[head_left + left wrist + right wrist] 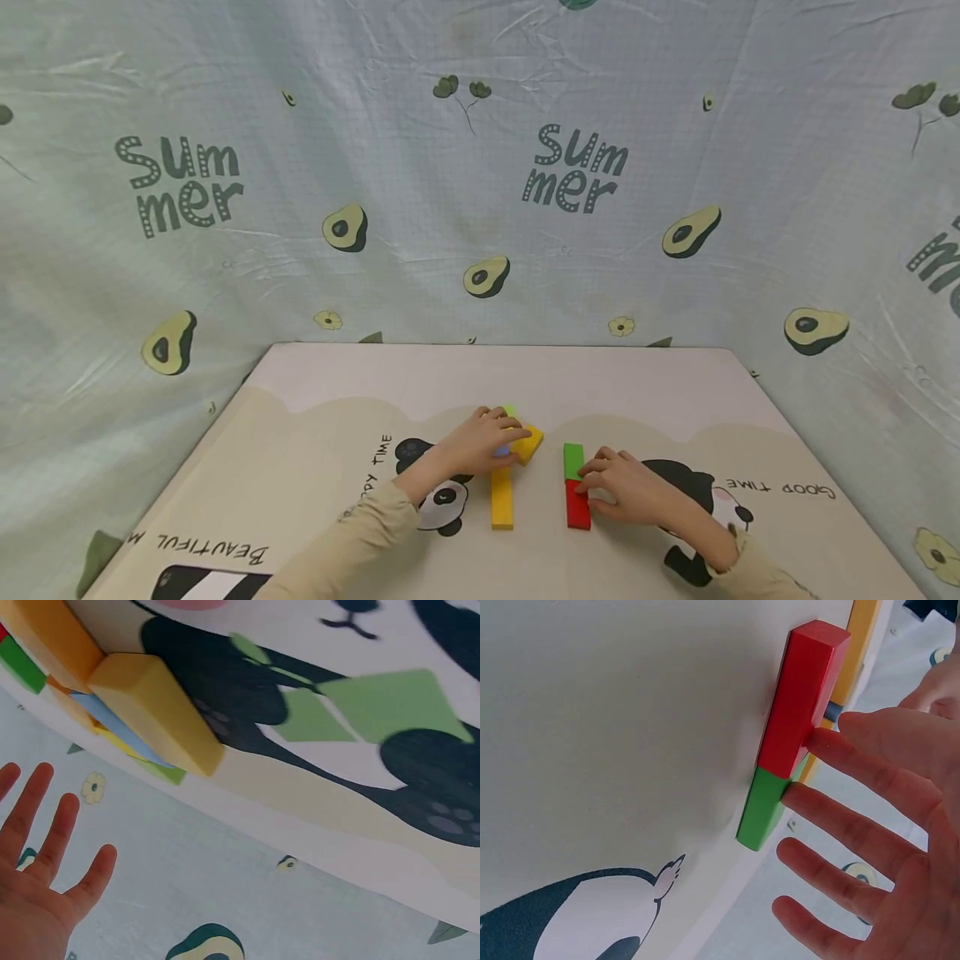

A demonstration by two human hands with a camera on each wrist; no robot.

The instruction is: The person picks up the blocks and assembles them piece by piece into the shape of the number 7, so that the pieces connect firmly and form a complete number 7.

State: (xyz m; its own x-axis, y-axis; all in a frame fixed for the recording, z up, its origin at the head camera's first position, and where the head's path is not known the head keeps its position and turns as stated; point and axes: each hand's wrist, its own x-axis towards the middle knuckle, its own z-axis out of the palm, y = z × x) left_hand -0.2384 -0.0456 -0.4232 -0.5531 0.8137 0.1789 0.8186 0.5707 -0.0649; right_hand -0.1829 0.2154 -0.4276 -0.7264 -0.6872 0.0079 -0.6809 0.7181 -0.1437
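Note:
My left hand (486, 442) hovers over a group of blocks, its index finger and thumb beside a slanted yellow block (529, 445). In the left wrist view its fingers (58, 832) are spread and straight, apart from the visible blocks; the thumb is out of that view. Under the hand, blue (502, 451) and light green (511, 411) blocks are partly hidden. A long yellow block (502, 500) extends toward me. My right hand (628, 488) touches the red block (799, 697) with extended fingers, close to the green block (761, 810) lined up end to end with it.
A pale yellow block (157, 705) stands by the group in the left wrist view. The blocks lie on a panda-printed tabletop (300, 467). A fabric curtain (420, 167) with avocado prints hangs behind the table's far edge and along its sides.

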